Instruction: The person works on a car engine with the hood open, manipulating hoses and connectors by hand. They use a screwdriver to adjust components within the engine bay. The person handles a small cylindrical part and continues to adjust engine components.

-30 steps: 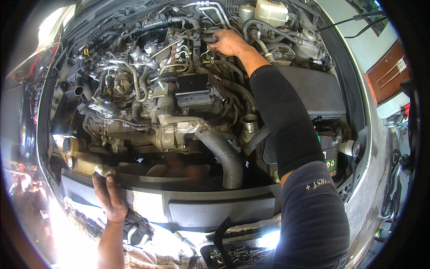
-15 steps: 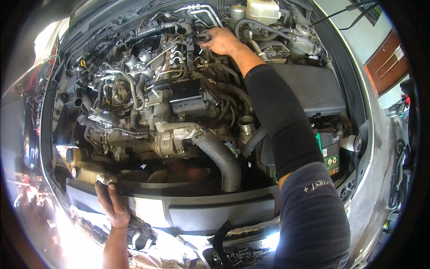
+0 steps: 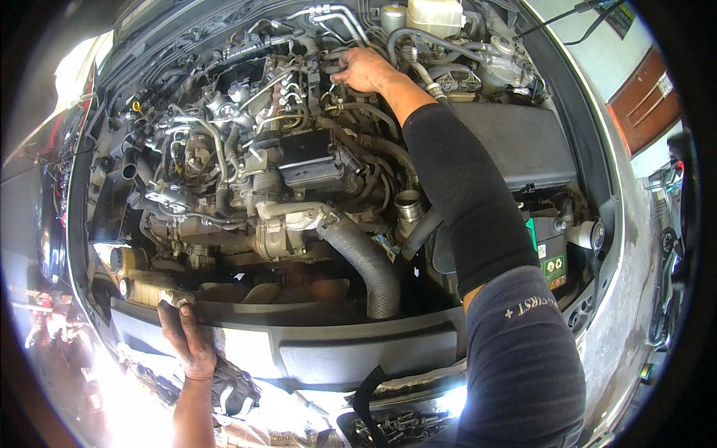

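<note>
In an open engine bay, my right hand [image 3: 358,73] reaches to the back among hoses and metal lines, fingers curled on a small part I cannot make out. Close by it are the injector pipes [image 3: 291,97] and a black box [image 3: 306,157]. My left hand [image 3: 190,342] is at the front, fingers hooked on the radiator's top edge [image 3: 138,293] beside a small pale fitting [image 3: 175,297]; the fingertips are partly hard to see. A large ribbed hose [image 3: 366,265] curves down between the hands, and an open metal pipe end [image 3: 407,209] sits near my right forearm.
At the right are a dark lidded box [image 3: 508,142], the battery [image 3: 550,265] and a translucent reservoir [image 3: 433,16]. The front panel [image 3: 366,351] crosses below, with a tray of metal tools [image 3: 392,425]. A brown door [image 3: 638,101] and concrete floor [image 3: 627,313] lie outside the car.
The camera's view has shifted slightly. My right hand has moved a little leftward among the hoses, fingers still curled. My left hand stays at the front edge.
</note>
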Demonstrator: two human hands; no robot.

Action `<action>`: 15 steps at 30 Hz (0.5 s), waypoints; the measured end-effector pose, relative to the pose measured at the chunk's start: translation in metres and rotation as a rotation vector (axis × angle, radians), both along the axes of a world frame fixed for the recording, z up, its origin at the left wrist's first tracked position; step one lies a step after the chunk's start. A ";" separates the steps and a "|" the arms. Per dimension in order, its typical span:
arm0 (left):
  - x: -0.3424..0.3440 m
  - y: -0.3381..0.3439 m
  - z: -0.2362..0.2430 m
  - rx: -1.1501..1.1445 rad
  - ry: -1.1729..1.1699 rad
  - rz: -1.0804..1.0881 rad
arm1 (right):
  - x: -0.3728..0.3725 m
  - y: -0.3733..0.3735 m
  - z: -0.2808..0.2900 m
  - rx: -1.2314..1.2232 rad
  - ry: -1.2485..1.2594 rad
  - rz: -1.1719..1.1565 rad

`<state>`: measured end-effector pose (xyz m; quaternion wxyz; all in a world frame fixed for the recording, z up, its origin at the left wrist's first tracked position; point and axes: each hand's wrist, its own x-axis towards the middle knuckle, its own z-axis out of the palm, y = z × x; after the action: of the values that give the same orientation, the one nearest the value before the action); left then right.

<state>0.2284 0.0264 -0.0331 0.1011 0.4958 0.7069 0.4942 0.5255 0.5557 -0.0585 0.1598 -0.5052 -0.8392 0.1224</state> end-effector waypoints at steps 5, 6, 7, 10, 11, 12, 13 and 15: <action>-0.005 -0.003 -0.003 -0.003 0.140 0.012 | 0.000 -0.003 0.003 -0.037 -0.012 -0.011; -0.005 -0.003 -0.003 -0.007 0.110 0.014 | -0.001 -0.003 0.003 -0.040 -0.022 -0.004; -0.005 -0.004 -0.004 -0.003 0.098 0.015 | -0.001 -0.003 0.003 -0.042 -0.031 -0.010; -0.004 -0.003 -0.004 0.000 0.038 0.004 | -0.002 -0.002 0.001 -0.055 -0.049 -0.030; -0.004 -0.003 -0.003 0.000 0.014 -0.002 | -0.002 -0.002 0.001 -0.041 -0.042 -0.016; -0.003 -0.003 -0.002 -0.002 0.012 0.003 | -0.001 -0.001 0.001 -0.038 -0.049 -0.013; -0.002 -0.002 -0.002 -0.004 0.011 0.009 | -0.001 -0.001 0.001 -0.046 -0.063 -0.017; -0.001 -0.001 0.000 -0.007 0.009 0.010 | 0.001 0.000 0.002 -0.039 -0.054 0.003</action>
<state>0.2276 0.0249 -0.0328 0.0971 0.4942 0.7116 0.4898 0.5263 0.5553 -0.0563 0.1271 -0.5102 -0.8413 0.1252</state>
